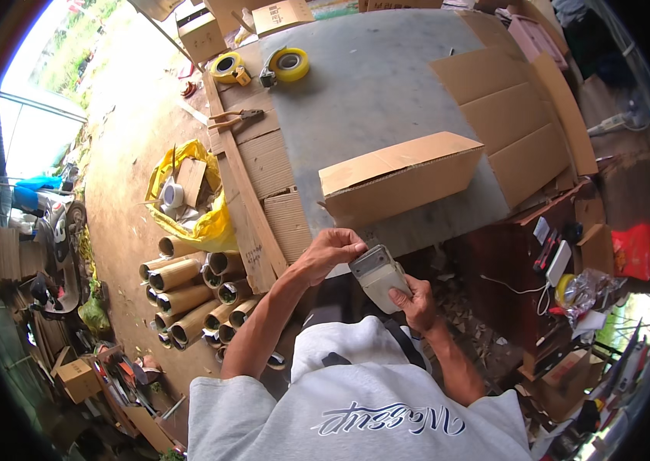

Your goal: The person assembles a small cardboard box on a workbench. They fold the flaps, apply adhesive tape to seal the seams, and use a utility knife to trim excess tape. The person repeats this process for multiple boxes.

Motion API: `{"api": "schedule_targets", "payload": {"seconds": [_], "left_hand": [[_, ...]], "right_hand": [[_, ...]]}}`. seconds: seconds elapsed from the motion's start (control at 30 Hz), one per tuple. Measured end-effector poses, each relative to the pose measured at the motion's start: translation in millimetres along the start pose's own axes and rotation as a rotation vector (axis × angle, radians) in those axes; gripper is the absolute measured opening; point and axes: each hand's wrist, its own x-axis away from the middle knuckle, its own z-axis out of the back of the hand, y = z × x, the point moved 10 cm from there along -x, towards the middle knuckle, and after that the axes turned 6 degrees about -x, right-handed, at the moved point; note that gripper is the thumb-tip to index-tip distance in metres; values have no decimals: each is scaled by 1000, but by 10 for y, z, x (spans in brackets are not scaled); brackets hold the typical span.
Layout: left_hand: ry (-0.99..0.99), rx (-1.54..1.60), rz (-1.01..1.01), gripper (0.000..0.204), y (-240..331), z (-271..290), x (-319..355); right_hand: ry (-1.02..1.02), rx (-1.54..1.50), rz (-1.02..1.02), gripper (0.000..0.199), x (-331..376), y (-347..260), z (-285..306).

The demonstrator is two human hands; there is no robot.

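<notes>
The person's right hand (417, 304) grasps a pale, boxy object (381, 286) with a grey end, the thumb lying on its upper face; the object is tilted and held just off the near edge of the bench (371, 73). Taken from that object, the left hand (331, 255) is at ten o'clock, its fingertips drawn together close by the grey end; one cannot tell whether they touch it or pinch anything.

At twelve o'clock a long cardboard box (405, 183) lies on the bench's grey top, and at one o'clock a creased flat cardboard sheet (505, 115) covers the far side. Two yellow tape rolls (299, 71) rest at eleven o'clock, side by side, with pliers (239, 118) nearer, beside a wooden strip (242, 177).

On the ground at ten o'clock stands a yellow bag (216, 224) with cardboard scraps and a white roll inside. At nine o'clock, brown tubes (179, 275) are stacked. A red bag (635, 253) sits at three o'clock.
</notes>
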Motion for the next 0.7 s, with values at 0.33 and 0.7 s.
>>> {"api": "schedule_targets", "payload": {"seconds": [0.33, 0.7], "left_hand": [[209, -340, -61, 26, 314, 595, -274], [645, -789, -499, 9, 1127, 1448, -667]], "right_hand": [[51, -96, -97, 43, -475, 22, -233], [147, -94, -279, 50, -554, 487, -314]]}}
